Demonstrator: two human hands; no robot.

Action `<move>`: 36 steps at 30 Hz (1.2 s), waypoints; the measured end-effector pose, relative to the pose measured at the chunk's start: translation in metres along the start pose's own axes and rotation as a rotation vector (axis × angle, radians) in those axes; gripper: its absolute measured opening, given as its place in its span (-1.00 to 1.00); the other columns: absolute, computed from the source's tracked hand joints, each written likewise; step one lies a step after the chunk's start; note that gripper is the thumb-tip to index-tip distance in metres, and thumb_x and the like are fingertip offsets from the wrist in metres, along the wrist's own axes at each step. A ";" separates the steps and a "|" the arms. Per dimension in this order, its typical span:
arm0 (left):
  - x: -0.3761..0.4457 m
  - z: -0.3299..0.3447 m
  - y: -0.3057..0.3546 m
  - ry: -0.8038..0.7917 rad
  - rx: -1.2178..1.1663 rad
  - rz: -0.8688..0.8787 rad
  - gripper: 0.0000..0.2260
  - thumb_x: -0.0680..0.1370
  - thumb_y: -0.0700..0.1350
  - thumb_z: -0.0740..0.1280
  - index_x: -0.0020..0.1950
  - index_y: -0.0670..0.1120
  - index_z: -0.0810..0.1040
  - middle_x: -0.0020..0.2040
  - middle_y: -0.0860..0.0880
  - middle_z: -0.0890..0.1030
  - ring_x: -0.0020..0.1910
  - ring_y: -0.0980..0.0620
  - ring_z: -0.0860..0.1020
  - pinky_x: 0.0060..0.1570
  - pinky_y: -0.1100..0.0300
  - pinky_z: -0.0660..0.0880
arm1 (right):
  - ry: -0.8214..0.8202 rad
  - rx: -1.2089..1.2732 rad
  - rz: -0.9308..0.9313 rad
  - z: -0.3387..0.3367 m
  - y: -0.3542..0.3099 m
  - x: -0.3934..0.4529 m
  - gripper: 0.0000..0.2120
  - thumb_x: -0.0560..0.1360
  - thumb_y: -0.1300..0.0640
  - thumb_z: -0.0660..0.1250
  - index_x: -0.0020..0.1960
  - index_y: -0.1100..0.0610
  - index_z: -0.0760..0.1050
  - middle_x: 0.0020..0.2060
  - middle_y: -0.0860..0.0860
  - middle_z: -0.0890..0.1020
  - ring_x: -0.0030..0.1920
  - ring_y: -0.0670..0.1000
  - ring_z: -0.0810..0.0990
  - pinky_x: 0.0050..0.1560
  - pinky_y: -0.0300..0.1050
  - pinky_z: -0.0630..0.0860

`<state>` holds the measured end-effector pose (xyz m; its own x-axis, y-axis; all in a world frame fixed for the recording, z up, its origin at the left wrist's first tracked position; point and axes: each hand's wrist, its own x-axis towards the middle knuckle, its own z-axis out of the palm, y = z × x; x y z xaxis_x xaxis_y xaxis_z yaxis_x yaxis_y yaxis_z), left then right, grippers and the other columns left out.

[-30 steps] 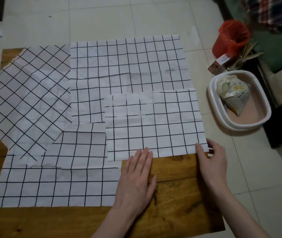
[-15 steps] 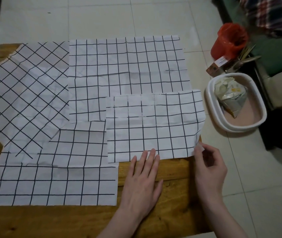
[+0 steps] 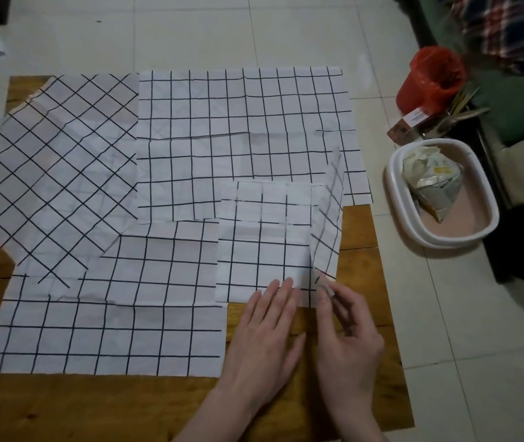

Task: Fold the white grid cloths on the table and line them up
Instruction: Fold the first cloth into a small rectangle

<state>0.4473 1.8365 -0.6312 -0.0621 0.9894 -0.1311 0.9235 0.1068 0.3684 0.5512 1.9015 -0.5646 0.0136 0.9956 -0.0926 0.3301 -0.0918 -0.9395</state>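
Observation:
Several white grid cloths lie on a wooden table. The nearest, a half-folded cloth, lies at the front right. My left hand rests flat with straight fingers on its near edge. My right hand pinches the cloth's right corner and holds its right side lifted, so a flap stands up over the cloth. A large cloth lies spread at the back, a diagonal-laid cloth at the left, and another cloth at the front left.
On the tiled floor to the right stand a white oval basin holding a crumpled bag, a red bin and a small box. Dark furniture with a plaid cloth fills the far right.
My right hand has taken the cloth's right corner and carried it up and leftward, raising the right side into a standing flap. My left hand stays pressed on the near edge.

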 end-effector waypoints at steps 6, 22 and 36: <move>-0.014 -0.019 -0.040 0.161 0.010 -0.208 -0.43 0.65 0.10 0.18 0.59 -0.18 0.36 0.56 -0.16 0.41 0.56 -0.13 0.35 0.52 -0.13 0.30 | -0.085 -0.044 -0.124 0.030 0.008 -0.010 -0.79 0.63 0.05 0.39 0.24 0.04 0.64 0.12 -0.21 0.72 0.12 -0.18 0.69 0.12 -0.23 0.64; -0.026 -0.027 -0.063 0.261 -0.261 -0.240 -0.37 0.57 -0.32 0.34 0.63 -0.18 0.24 0.43 -0.10 0.50 0.44 -0.08 0.48 0.36 -0.09 0.51 | -0.337 -0.230 -0.234 0.084 0.050 -0.022 -0.78 0.62 0.18 0.40 0.26 0.08 0.62 0.07 -0.19 0.72 0.01 -0.21 0.69 -0.03 -0.08 0.66; -0.031 -0.015 -0.065 0.128 0.107 -0.265 -0.49 0.65 0.01 0.21 0.57 -0.16 0.40 0.62 -0.22 0.27 0.62 -0.19 0.24 0.49 -0.22 0.36 | -0.413 -0.452 -0.448 0.041 0.046 0.056 -0.66 0.67 0.13 0.18 0.39 0.17 0.53 0.30 -0.03 0.61 0.34 -0.11 0.54 0.40 -0.10 0.49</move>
<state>0.3833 1.8004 -0.6374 -0.3468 0.9336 -0.0903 0.9031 0.3584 0.2365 0.5286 1.9527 -0.6266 -0.5380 0.8403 0.0662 0.5766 0.4242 -0.6983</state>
